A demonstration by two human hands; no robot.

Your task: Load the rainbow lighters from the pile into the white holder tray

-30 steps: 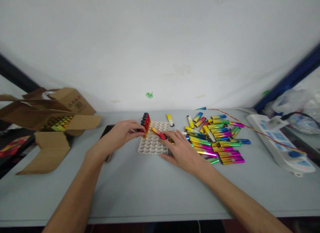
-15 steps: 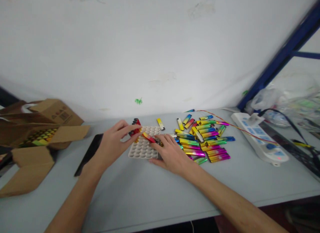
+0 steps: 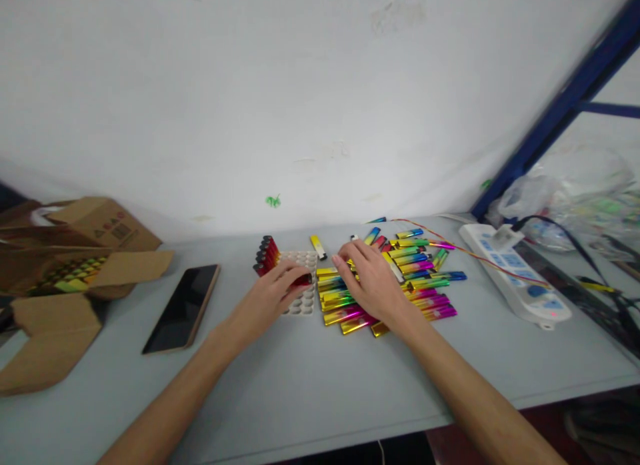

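My left hand [image 3: 274, 293] is closed on a red lighter [image 3: 303, 279] with a dark end, held over the white tray [image 3: 306, 308] of oval holes. Several red lighters with black tops [image 3: 267, 250] stand upright in a row along the tray's left side, partly behind that hand. Over the heap of shiny lighters [image 3: 345, 314] on the right rests my right hand [image 3: 369, 275], fingers spread and slightly bent. Its fingertips touch or hover just above the heap; I cannot tell which. The lighters blend yellow with blue, green, red or magenta.
A single yellow lighter [image 3: 317, 246] lies behind the tray. To the left are a phone [image 3: 183, 310] and an opened cardboard box [image 3: 135, 266] packed with lighters. On the right sit a white power strip [image 3: 515, 275], with a thin red-yellow wire [image 3: 475, 253], and plastic bags [image 3: 530, 198].
My left hand has moved right and down, now holding the red lighter over the tray. My right hand has left the tray and moved right onto the heap. The phone is uncovered.
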